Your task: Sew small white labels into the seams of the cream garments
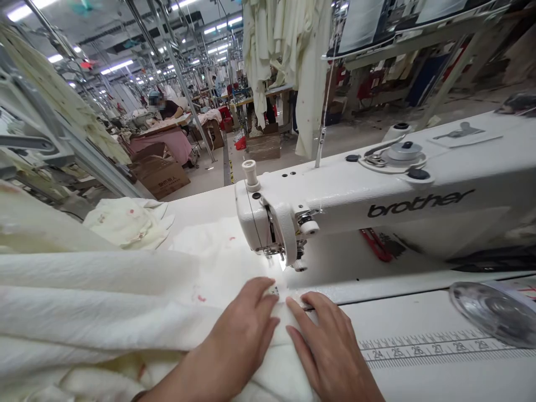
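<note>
Cream fabric with small reddish marks (pixel 167 324) covers the left of the sewing table and runs up to the needle area of a white sewing machine (pixel 268 212). My left hand (pixel 240 329) lies on it just in front of the presser foot, fingers bent and closed on the cloth. A small dark-printed spot shows beside its fingertips, too small to name. To its right, my right hand (pixel 329 340) rests at the fabric's right edge, thumb and fingers apart, fingertips touching the cloth. The machine's lamp lights the needle area brightly, washing out detail there.
A printed ruler scale (pixel 419 352) runs along the table's front right, near a clear round plastic dish (pixel 494 312). Red-handled thread snips (pixel 377 245) lie under the machine arm. Behind are hanging cream garments (pixel 288 50), a cardboard box (pixel 161 176) and a seated person (pixel 167 109).
</note>
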Demonstrator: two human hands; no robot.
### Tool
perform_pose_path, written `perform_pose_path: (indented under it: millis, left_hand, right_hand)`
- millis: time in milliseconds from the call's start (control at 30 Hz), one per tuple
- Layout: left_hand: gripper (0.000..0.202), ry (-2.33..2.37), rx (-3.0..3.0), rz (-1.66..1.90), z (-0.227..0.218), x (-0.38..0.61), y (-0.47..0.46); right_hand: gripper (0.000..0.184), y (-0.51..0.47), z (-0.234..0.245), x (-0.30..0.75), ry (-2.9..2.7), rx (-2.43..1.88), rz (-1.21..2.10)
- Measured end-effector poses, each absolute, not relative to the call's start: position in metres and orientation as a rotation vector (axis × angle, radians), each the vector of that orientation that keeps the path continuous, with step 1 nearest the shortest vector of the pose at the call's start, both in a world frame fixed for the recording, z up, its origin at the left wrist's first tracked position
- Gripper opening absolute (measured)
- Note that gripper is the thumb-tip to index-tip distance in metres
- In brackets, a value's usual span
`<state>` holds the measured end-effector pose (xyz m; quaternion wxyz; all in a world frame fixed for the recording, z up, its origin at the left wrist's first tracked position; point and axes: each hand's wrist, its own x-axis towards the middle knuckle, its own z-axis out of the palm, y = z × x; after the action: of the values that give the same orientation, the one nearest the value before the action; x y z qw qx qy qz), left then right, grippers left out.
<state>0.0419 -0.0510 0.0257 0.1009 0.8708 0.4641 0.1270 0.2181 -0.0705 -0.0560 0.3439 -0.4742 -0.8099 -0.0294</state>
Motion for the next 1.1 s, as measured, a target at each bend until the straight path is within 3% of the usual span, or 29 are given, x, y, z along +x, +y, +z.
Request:
perform_pose_path:
  millis: [167, 1100]
  left_hand:
    - [0.049, 1.099, 2.929, 0.187, 0.012, 0.032, -0.062]
    - [0.051, 1.134, 2.932, 0.173, -0.002, 0.024, -0.06]
  right_hand:
    - [0.029, -0.07, -0.052, 0.216, -2.078, -1.223, -0.108]
    - [0.031, -0.07, -0.054, 0.216, -2.09, -1.238, -0.133]
